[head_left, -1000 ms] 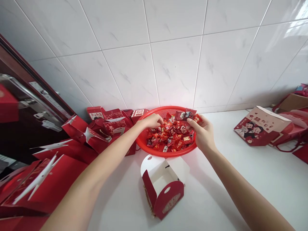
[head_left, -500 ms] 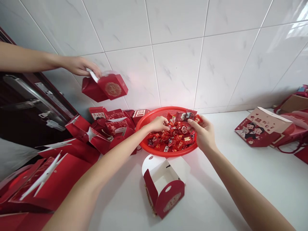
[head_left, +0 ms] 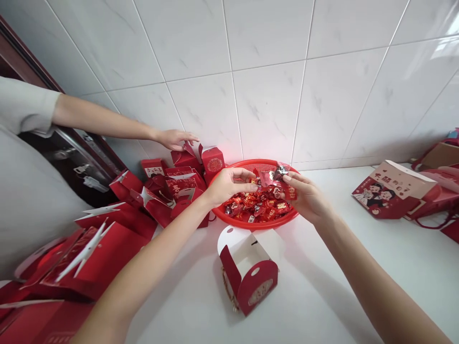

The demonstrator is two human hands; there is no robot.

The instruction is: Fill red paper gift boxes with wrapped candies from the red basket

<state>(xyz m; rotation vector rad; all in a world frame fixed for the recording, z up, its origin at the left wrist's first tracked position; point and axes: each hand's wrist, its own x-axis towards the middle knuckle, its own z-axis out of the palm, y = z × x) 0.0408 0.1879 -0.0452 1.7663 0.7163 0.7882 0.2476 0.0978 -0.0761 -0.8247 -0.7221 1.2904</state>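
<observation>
My left hand [head_left: 229, 186] is raised over the near left side of the red plastic basket [head_left: 255, 225], thumb and fingers pinched on a small red-wrapped candy [head_left: 255, 181]. Across from it, my right hand [head_left: 309, 197] grips several wrapped candies [head_left: 275, 177], some in clear pinkish and dark wrappers, above the basket's right side. Beneath both hands the basket holds a heap of red wrapped candies [head_left: 263, 209]. Closer to me stands a red gift box [head_left: 258, 291] with its top open, white inside; its inside looks bare.
At the left, another person's hand [head_left: 178, 138] touches a red box [head_left: 214, 162] group by the wall. Many red gift boxes [head_left: 111, 248] crowd the left side. On the right lie a printed pink-and-red box [head_left: 385, 191] and red bags [head_left: 444, 191]. White tiles [head_left: 265, 110] rise behind.
My left hand has lifted from the heap with a candy and come nearer my right hand. The other person's hand has lowered a red box onto the counter. The view has shifted slightly.
</observation>
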